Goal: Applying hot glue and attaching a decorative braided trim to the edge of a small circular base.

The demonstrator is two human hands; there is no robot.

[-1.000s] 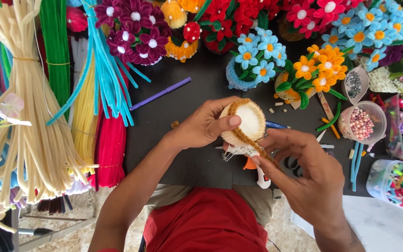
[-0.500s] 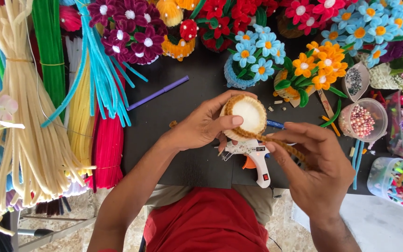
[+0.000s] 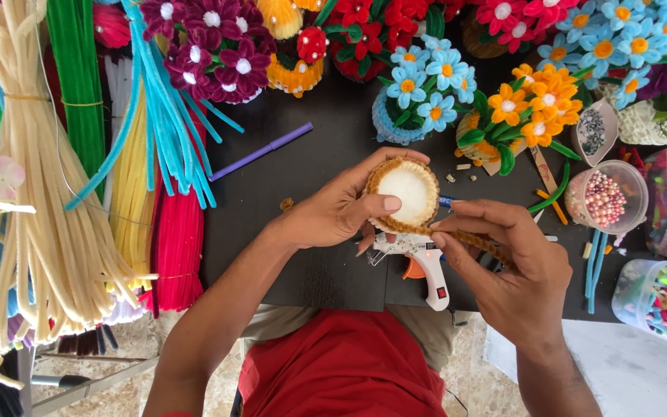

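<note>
We hold a small round form [image 3: 403,193], white on its face and ringed with a tan fuzzy pipe cleaner [image 3: 468,241], just above the dark counter [image 3: 303,193], near the middle of the view. Our left hand [image 3: 333,212] cups the form from the side, thumb pressed on its lower rim and fingers curled behind it. Our right hand [image 3: 515,270] pinches the free run of the tan pipe cleaner between thumb and forefinger, right where it leaves the rim of the form; the remaining length trails back under the palm. A white glue gun [image 3: 426,266] with an orange stand lies on the counter directly beneath both hands, touched by neither. Judgement on handling: the form looks light and probably foam-like, so it should dent under a hard squeeze; gripping by the rim, as now, seems the safe hold. The pipe cleaner is soft on the surface with a bendable core, holds a curve once set, and is best pinched close to the point of contact to keep the wrap tight. Any fresh glue at the rim would be hot and tacky; we cannot tell if any is present. Surroundings: bundles of cream [image 3: 25,232], green, yellow, red [image 3: 175,251] and light blue pipe cleaners [image 3: 160,116] at left; finished pipe-cleaner flower bouquets in blue [image 3: 426,85], orange [image 3: 530,104] and magenta [image 3: 210,54] along the far edge; a clear cup of pink beads [image 3: 605,199] at right; a purple stick [image 3: 260,152] lying apart.
</note>
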